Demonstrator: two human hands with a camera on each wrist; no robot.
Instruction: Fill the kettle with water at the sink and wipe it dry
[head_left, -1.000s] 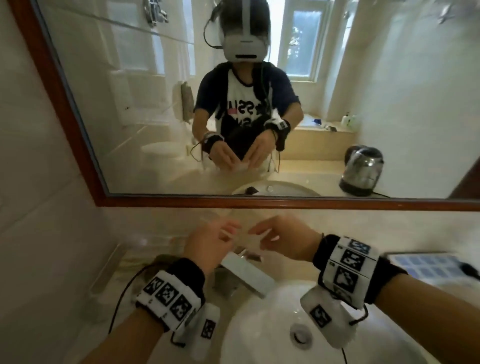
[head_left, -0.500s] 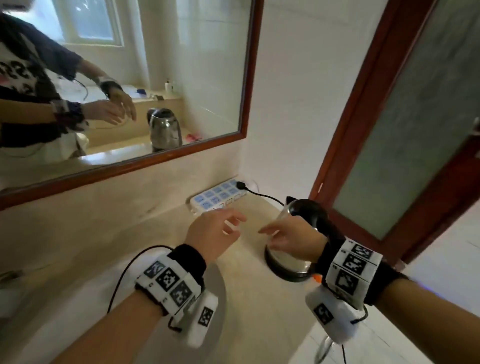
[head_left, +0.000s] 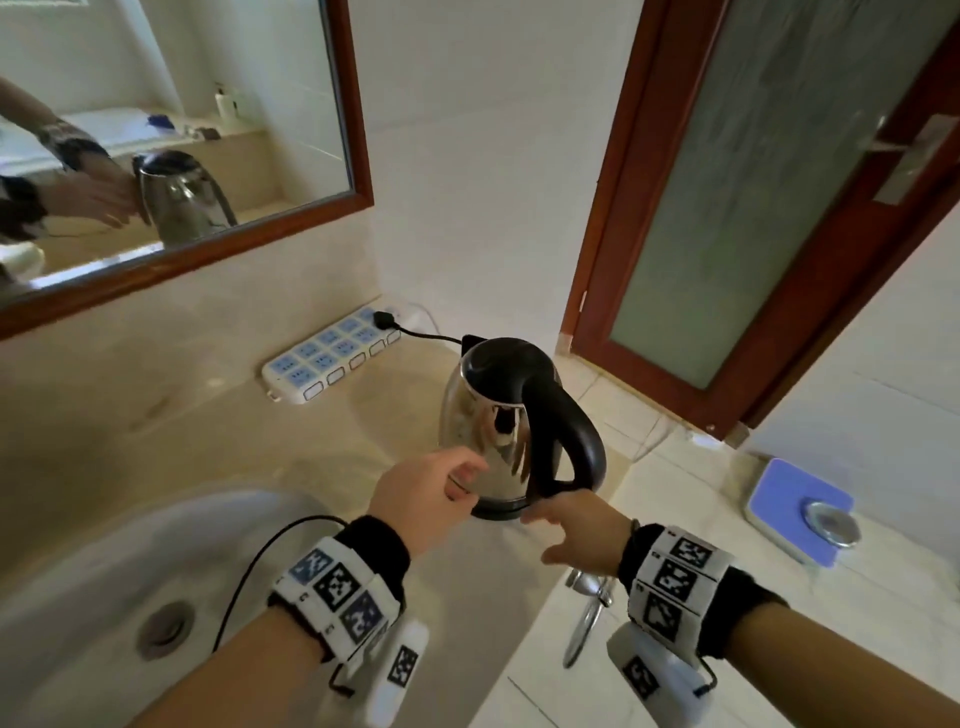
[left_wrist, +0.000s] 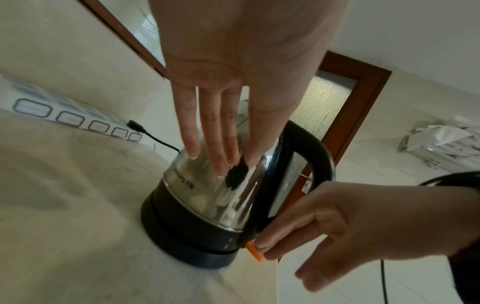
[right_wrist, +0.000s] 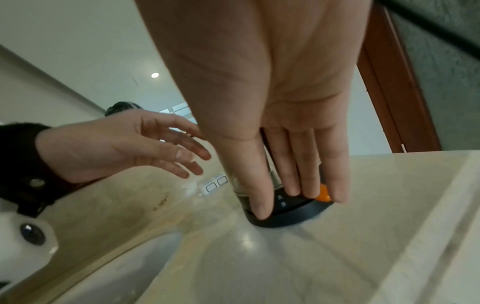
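A steel kettle (head_left: 488, 421) with a black lid and handle (head_left: 566, 431) stands on its black base on the beige counter (head_left: 208, 415), right of the white sink (head_left: 93, 561). My left hand (head_left: 457, 478) is open, its straight fingers (left_wrist: 221, 144) held close to the steel side; I cannot tell whether they touch. My right hand (head_left: 550, 519) is low at the foot of the handle. Its straight fingers (right_wrist: 293, 181) rest on the kettle's black bottom rim (right_wrist: 288, 216), beside the orange switch (right_wrist: 323, 194). No cloth is in view.
A white power strip (head_left: 332, 358) lies against the back wall with the kettle's cord plugged in. The counter ends just right of the kettle, with tiled floor, a blue scale (head_left: 800, 512) and a frosted glass door (head_left: 753, 208) beyond. A mirror (head_left: 156, 104) hangs above.
The view has swung right, from the mirror and sink to the kettle. Both hands have moved from in front of the mirror to the kettle, the right one down to its base.
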